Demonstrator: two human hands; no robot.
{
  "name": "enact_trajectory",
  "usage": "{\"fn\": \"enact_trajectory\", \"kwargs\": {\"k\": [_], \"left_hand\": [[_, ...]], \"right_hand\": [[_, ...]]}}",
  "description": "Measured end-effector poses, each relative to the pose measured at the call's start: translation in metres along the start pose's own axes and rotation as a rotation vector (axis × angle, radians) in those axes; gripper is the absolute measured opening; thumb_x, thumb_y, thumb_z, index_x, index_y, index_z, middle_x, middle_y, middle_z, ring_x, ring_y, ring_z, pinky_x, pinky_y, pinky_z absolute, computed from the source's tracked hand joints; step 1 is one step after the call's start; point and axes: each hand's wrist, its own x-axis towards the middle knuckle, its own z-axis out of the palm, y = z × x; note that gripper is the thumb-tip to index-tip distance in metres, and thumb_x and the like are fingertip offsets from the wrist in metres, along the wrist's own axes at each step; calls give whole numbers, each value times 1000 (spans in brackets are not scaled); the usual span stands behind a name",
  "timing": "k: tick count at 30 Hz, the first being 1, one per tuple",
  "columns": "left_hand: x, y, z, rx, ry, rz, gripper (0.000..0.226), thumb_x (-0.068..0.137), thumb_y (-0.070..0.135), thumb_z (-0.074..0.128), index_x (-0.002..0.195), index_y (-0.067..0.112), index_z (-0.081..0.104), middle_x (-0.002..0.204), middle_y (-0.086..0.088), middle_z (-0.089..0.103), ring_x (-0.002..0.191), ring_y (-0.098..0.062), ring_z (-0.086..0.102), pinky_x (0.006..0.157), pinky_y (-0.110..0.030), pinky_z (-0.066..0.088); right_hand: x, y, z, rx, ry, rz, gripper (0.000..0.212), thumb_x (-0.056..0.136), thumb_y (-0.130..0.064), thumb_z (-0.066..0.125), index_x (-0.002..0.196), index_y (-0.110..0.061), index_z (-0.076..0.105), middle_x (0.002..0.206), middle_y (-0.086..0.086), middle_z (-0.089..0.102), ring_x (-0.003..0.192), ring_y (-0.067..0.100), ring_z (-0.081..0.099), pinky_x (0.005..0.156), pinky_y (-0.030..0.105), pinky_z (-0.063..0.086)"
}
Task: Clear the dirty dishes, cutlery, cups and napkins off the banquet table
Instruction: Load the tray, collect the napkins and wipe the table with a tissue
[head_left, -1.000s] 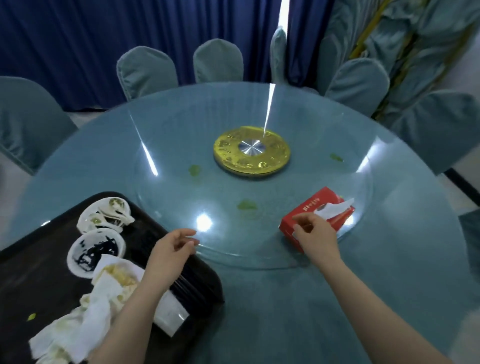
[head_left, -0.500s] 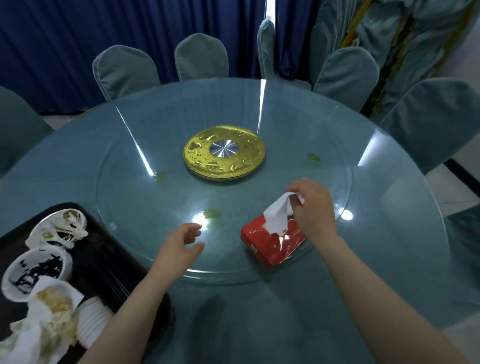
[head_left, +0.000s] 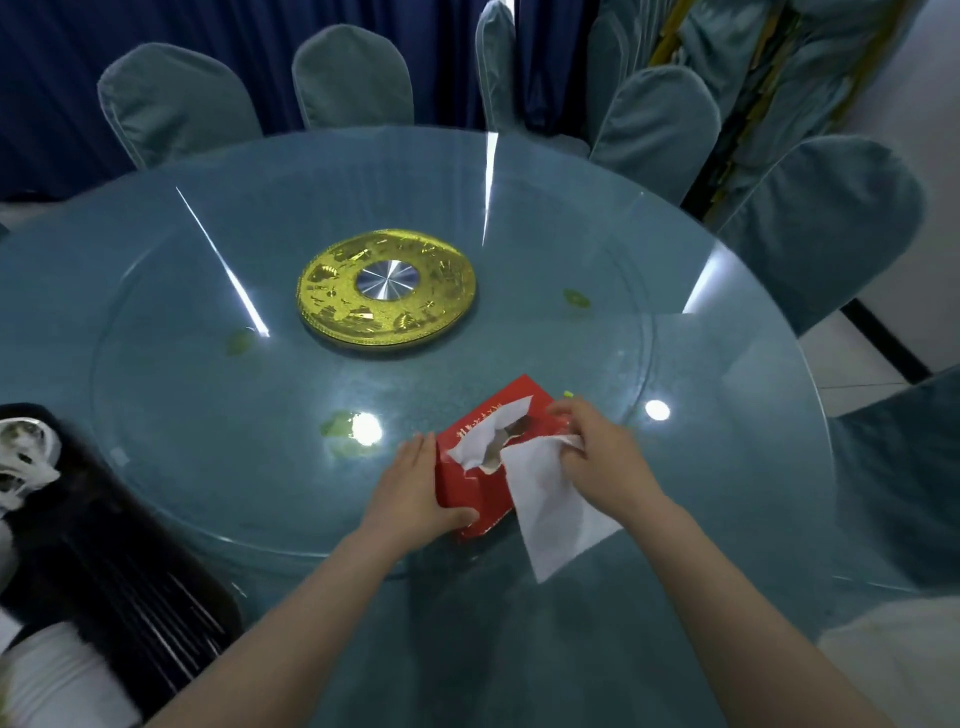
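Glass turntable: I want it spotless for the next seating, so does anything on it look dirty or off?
Yes. Green food smears dot the glass turntable: one left of the gold hub, one toward its near edge, one to the right.

Box (head_left: 483, 499) red, gold lettering on top. Tissue (head_left: 553, 512) white. Table (head_left: 727, 467) teal under glass, green smears. Hub (head_left: 385, 288) gold embossed, silver centre. Tray (head_left: 130, 571) black. Chair covers (head_left: 353, 83) grey-teal. Curtain (head_left: 52, 78) dark blue.
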Motion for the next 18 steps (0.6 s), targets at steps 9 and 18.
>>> {"fn": "enact_trajectory", "kwargs": {"k": [9,18], "left_hand": [[3,0,8,37,20,-7,117,72,50,75,153,13,0,162,-2,-1,148,-19,-4,120,-40,13],[5,2,12,32,28,8,118,70,54,76,153,14,3,161,0,6,148,-19,3,119,-39,18]], "right_hand": [[44,-28,45,-542,-127,-243,46,86,-13,48,130,-27,50,114,1,63,110,26,51,88,38,35],[30,-35,9,-257,610,-237,15,71,4,73,84,-2,71,115,22,61,107,45,55,88,47,47]]}}
